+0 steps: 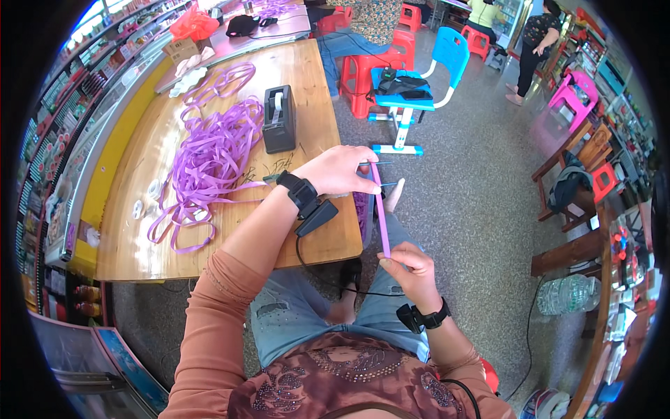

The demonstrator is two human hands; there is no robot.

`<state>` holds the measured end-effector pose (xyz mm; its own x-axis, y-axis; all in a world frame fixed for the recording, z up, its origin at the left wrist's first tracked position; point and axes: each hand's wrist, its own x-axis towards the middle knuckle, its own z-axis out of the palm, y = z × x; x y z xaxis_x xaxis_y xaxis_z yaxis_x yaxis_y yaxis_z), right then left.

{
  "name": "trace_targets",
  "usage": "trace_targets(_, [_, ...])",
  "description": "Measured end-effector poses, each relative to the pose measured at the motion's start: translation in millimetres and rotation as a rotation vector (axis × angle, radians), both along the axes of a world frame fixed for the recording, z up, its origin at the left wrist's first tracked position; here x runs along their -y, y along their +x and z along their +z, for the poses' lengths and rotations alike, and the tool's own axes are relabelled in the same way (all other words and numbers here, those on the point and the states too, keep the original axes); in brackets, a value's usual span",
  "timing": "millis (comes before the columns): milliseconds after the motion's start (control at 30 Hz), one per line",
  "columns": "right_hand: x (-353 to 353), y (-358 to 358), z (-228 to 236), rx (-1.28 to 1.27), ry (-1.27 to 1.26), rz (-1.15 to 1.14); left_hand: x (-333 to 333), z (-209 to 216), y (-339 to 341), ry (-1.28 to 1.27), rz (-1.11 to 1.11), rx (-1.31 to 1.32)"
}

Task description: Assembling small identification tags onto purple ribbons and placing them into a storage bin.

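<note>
A flat purple ribbon (382, 222) runs taut between my two hands, just off the right edge of the table. My left hand (338, 170) pinches its far end between thumb and fingers. Two thin dark rods (385, 185) stick out to the right beside these fingers; I cannot tell what they belong to. The near end of the ribbon is pinched by my right hand (412, 271), above my right thigh. Left of my left hand, a big tangled heap of purple ribbon (213, 150) lies on the wooden table (307, 241).
A black tape dispenser (279, 122) stands on the table beside the heap. Below the table's right edge is a bin with purple pieces (364, 209). Beyond are a blue chair (450, 56), red stools (359, 84) and other people. A large clear bottle (567, 295) lies at right.
</note>
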<state>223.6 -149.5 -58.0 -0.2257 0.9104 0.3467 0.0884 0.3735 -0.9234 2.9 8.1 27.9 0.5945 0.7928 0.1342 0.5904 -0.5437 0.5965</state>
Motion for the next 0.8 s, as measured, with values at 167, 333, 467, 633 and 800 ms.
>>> trace_targets(167, [-1.1,-0.1,-2.9,-0.020,0.009,0.003,1.8,-1.5,8.0,-0.019,0.053,-0.001])
trace_targets(333, [-0.5,-1.1,-0.3,0.005,-0.006,0.011,-3.2,-12.1,8.6,0.088,0.064,-0.037])
trace_targets(467, [-1.6,-0.5,-1.4,0.018,0.011,0.008,-0.1,-5.4,7.5,0.033,0.066,-0.063])
trace_targets(633, [-1.5,0.8,-1.7,-0.018,-0.013,0.009,-0.3,-2.8,5.1,0.045,0.054,-0.049])
trace_targets(800, [-1.5,0.5,-0.7,-0.029,-0.010,-0.003,1.3,-4.8,4.4,0.065,0.078,0.001])
